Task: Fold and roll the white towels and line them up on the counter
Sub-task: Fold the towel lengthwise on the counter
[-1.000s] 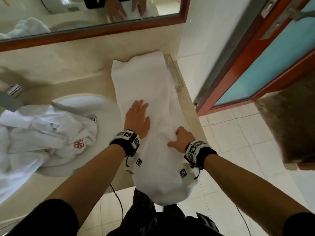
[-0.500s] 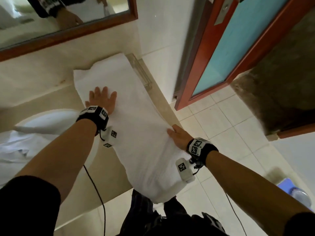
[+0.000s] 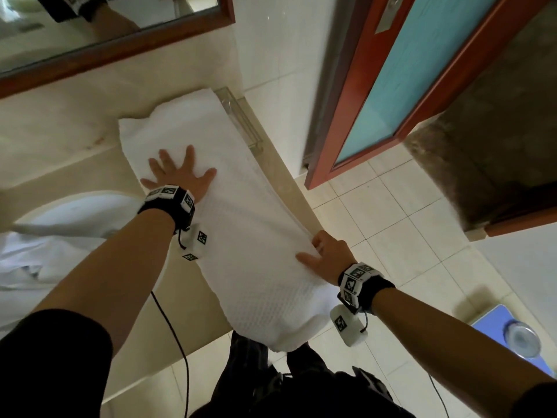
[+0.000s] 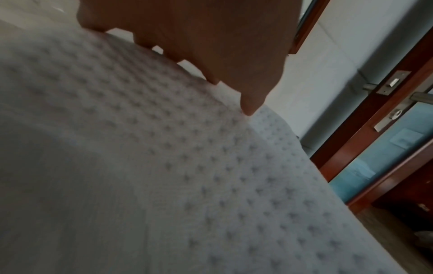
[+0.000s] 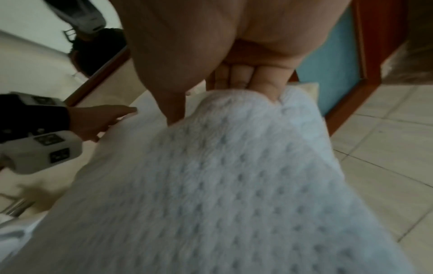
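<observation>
A long folded white waffle towel [image 3: 241, 236] lies on the beige counter [image 3: 280, 176], running from the back wall to the front edge, where its near end hangs over. My left hand [image 3: 177, 173] lies flat on the far half with fingers spread; in the left wrist view its straight fingers [image 4: 211, 46] press the weave [image 4: 164, 185]. My right hand [image 3: 327, 254] grips the towel's right edge near the front. The right wrist view shows the thumb on top and fingers [image 5: 236, 77] curled under the edge of the towel [image 5: 222, 185].
A white sink basin [image 3: 75, 212] sits left of the towel, with a heap of more white towels [image 3: 18, 267] at the far left. A clear tray [image 3: 241, 122] stands at the back right by the wall. A red-framed door [image 3: 407, 86] and a blue scale [image 3: 518, 342] are to the right.
My left hand has slid farther up the towel and spread its fingers. My right hand has moved to the towel's right edge and taken hold of it. The view has swung right.
</observation>
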`<state>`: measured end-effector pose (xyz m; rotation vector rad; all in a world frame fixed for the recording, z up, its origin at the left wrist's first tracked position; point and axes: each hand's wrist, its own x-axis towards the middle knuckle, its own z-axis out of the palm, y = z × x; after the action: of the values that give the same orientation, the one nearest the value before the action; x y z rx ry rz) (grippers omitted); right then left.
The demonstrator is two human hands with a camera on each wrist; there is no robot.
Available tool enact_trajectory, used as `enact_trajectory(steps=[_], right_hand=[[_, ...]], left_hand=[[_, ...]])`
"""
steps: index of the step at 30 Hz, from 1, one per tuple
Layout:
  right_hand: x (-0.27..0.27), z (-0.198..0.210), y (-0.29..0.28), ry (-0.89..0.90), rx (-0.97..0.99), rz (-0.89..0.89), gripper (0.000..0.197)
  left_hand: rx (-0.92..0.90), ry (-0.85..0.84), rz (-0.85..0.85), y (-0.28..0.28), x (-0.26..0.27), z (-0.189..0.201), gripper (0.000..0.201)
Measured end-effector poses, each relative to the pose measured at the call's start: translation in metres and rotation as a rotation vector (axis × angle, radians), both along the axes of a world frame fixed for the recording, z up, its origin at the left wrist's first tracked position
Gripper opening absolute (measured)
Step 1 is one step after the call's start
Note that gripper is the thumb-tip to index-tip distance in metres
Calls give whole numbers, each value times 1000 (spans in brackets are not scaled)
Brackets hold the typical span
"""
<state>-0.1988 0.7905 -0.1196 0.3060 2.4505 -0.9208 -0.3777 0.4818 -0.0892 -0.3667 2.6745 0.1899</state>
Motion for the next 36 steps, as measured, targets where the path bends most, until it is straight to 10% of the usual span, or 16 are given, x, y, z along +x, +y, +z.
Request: enact_trajectory(steps=[10, 15, 18, 22, 27, 31, 36], right_hand=[[25, 8, 22, 39, 307, 249, 51], [41, -7, 43, 89, 187, 99, 45], [71, -41, 61, -216, 176, 252, 30], [91, -63, 49, -339, -204, -4, 82], [89, -68, 28, -314, -235, -111, 57], [96, -72, 43, -284, 48, -33, 67], [108, -78, 44, -336, -201, -227, 51]], left_hand=[[370, 486, 208, 33, 159, -31, 66], [474, 610, 256, 56, 253, -36, 21], [535, 502, 278, 65, 298, -36, 28], [539, 215, 221, 64, 340, -61, 36], [698, -389, 548, 62, 362, -101, 41], [1021, -325, 804, 83, 364, -103, 58], [1139, -31, 863, 100, 359, -101, 44]])
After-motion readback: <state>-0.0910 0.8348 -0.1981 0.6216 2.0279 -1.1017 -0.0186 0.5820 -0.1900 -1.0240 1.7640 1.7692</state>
